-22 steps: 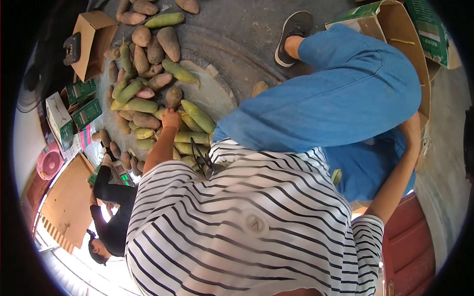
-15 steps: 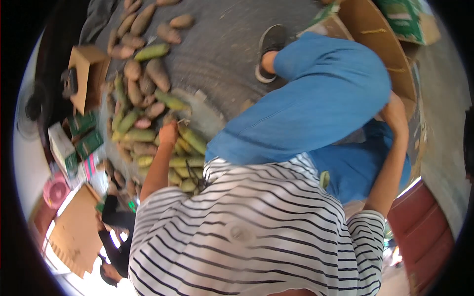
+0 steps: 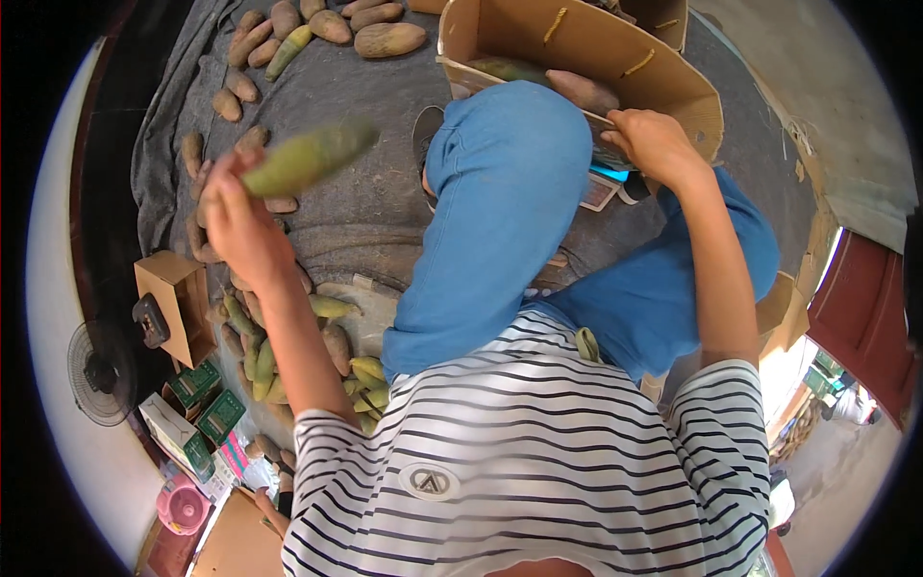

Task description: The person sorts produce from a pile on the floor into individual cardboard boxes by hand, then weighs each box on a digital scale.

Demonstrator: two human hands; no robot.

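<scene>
held root (image 3: 312, 159): green | trousers (image 3: 500, 192): blue | shirt (image 3: 548, 442): white, dark-striped | box (image 3: 596, 48): brown

"What surfaces lie nearest us?"
"We see a striped shirt (image 3: 548, 433) of thin, soft-looking cloth and blue trousers (image 3: 500, 183) of matt, creased cloth."
"And beneath?"
"A dark groundsheet (image 3: 336, 82) of dull, wrinkled cloth; on it, brown tubers (image 3: 389, 39) with matt, rough, earthy skins. The raised green vegetable (image 3: 306, 162) is too blurred for us to judge its finish."
"Any paper or plastic?"
"We make out a box (image 3: 668, 96) of plain, matt brown cardboard with fibrous-looking yellow cord handles (image 3: 555, 25), and a pink object (image 3: 183, 505) of smooth-looking plastic."
</scene>
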